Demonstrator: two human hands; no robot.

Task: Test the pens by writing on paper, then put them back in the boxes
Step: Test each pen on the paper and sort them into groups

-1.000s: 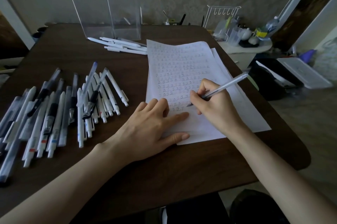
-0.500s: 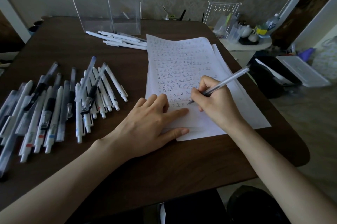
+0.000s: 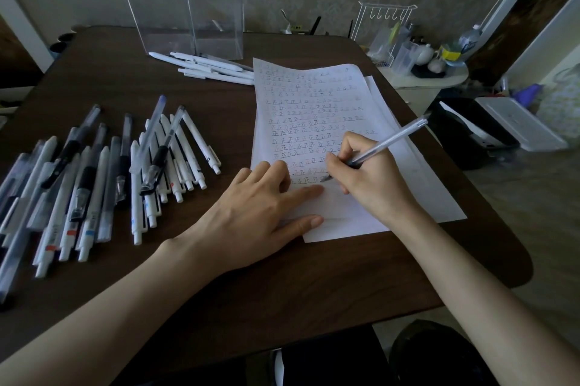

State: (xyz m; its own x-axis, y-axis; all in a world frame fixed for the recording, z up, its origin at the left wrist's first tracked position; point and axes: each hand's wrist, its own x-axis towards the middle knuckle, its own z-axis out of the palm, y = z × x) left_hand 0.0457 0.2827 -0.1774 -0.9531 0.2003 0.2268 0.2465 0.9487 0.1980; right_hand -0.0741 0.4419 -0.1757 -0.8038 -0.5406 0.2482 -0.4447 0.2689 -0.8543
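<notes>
Two clear boxes [image 3: 163, 9] stand upright, white pens [image 3: 213, 67] lying just outside.

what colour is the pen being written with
The pen has a clear, see-through barrel, dark near the tip; the head view shows it.

I work in dim, bluish-grey light. The paper [image 3: 314, 97] is the brightest patch; the dark worktop [image 3: 282, 291] goes nearly black. Paler light falls on the floor [image 3: 539, 203] at right. The pen [image 3: 386, 142] in my right hand [image 3: 370, 188] carries a thin sheen. Shadows are soft. The wide lens bows the worktop's edges, and the loose pens [image 3: 22, 191] at far left blur slightly.
</notes>
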